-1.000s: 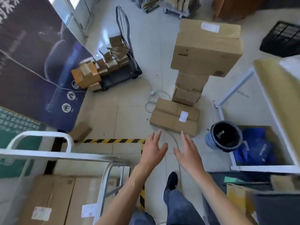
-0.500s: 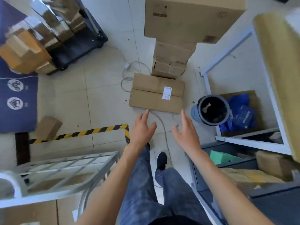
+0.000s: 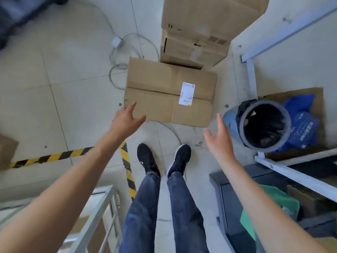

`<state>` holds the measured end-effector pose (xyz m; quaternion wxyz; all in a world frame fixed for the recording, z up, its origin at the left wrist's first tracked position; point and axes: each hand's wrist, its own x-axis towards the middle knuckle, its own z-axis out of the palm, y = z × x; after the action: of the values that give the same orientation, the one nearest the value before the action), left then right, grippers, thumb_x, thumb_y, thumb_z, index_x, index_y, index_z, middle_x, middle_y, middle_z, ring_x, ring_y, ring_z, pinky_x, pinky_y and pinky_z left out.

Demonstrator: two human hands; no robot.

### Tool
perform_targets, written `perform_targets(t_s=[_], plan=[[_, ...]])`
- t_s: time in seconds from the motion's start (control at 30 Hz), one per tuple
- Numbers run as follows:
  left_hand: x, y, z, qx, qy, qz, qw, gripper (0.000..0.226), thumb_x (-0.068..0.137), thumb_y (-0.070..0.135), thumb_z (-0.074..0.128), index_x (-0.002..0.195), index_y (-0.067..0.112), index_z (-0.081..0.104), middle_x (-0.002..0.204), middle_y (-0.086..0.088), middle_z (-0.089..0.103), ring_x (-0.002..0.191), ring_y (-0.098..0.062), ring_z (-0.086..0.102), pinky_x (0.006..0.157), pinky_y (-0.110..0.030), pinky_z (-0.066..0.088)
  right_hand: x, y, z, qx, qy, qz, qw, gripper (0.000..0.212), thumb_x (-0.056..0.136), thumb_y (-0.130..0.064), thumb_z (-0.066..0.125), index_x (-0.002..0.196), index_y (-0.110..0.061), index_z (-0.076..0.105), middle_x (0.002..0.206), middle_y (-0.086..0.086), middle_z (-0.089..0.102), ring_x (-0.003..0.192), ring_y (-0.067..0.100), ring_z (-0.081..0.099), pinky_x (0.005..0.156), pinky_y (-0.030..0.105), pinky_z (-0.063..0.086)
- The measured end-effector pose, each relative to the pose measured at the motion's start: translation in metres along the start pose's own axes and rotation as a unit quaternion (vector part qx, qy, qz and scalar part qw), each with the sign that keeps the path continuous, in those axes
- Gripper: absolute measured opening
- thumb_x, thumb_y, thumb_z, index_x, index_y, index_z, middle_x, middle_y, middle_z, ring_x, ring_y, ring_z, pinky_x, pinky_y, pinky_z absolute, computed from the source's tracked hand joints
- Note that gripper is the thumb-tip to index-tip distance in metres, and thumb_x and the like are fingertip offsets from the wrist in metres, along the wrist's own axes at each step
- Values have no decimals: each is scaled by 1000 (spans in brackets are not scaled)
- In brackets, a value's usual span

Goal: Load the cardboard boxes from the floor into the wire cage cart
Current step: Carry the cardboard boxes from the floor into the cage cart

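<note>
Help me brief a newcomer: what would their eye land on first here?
The flat cardboard box with a white label, lying on the floor mid-frame just ahead of the person's shoes. The left hand and right hand spread open toward its near corners, neither gripping it. Behind it rises a stack of boxes; to its right stands a dark round bin.

The pale tiled floor (image 3: 73, 73) is carrying a flat cardboard box (image 3: 164, 92) at centre, with a stack of boxes (image 3: 197, 44) standing just beyond it. A grey cable (image 3: 111, 53) is coiling at its left, a blue bin (image 3: 230, 119) is sitting to the right, and striped tape (image 3: 54, 156) is running across the near left.
</note>
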<state>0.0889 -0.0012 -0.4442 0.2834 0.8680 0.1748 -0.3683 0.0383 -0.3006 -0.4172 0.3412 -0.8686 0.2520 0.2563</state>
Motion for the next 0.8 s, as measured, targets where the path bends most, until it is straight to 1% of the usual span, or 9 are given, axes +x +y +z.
perform_targets(t_s=[0.1,0.23,0.33,0.47,0.53,0.6,0.67,0.73,0.8], plan=[[62,-18,26,1,-2,-32,999,80,92,45,62,157,16,25,153,-18,39,142,-35,35,114,-46,33,68,38,32,-15,-9,29,999,73,99,-35,53,160,-24,14,165,2,21,149,20,22,110,30,24],[136,-49,60,89,2,-58,994,81,91,46,62,156,19,23,155,-17,34,144,-34,28,113,-53,31,145,83,72,-52,-12,62,997,77,96,-38,56,160,-25,13,164,4,22,148,23,26,112,38,27],[192,-75,80,97,8,-82,992,82,88,42,68,154,16,26,152,-21,35,141,-37,31,112,-56,33,199,113,101,-87,-26,60,994,81,95,-37,57,160,-23,11,164,7,21,147,25,27,113,40,29],[251,-112,96,10,60,-94,994,85,80,42,78,144,8,34,141,-25,42,133,-43,39,110,-52,36,259,150,131,-103,-27,88,990,93,91,-43,65,160,-22,6,164,11,16,148,29,27,114,42,28],[272,-131,102,-31,64,-91,993,88,77,43,82,143,8,34,142,-23,44,131,-42,42,108,-52,39,280,163,142,-92,-21,106,990,101,88,-47,68,160,-24,1,164,12,13,147,31,28,114,42,28],[287,-146,107,-67,46,-66,994,91,75,40,84,144,11,33,143,-17,47,128,-38,48,107,-50,42,295,174,151,-91,-16,102,991,108,85,-49,72,160,-26,-3,163,11,12,146,31,29,113,42,29],[294,-158,116,-112,31,-45,992,97,74,37,87,147,15,28,145,-9,47,127,-31,49,106,-47,43,304,184,156,-88,-8,97,991,115,80,-51,76,159,-30,-5,161,11,15,144,31,32,111,42,32],[298,-164,126,-166,42,-45,984,104,71,33,89,149,18,23,146,-2,45,128,-25,47,106,-43,43,310,193,157,-57,1,111,992,124,74,-51,82,158,-34,-9,159,10,22,143,29,34,109,40,33],[299,-166,135,-201,63,-47,977,106,70,30,90,150,20,22,143,1,44,126,-20,46,103,-37,42,315,199,155,-26,-3,123,992,132,71,-47,85,156,-37,-14,160,9,25,143,27,35,109,38,33]])
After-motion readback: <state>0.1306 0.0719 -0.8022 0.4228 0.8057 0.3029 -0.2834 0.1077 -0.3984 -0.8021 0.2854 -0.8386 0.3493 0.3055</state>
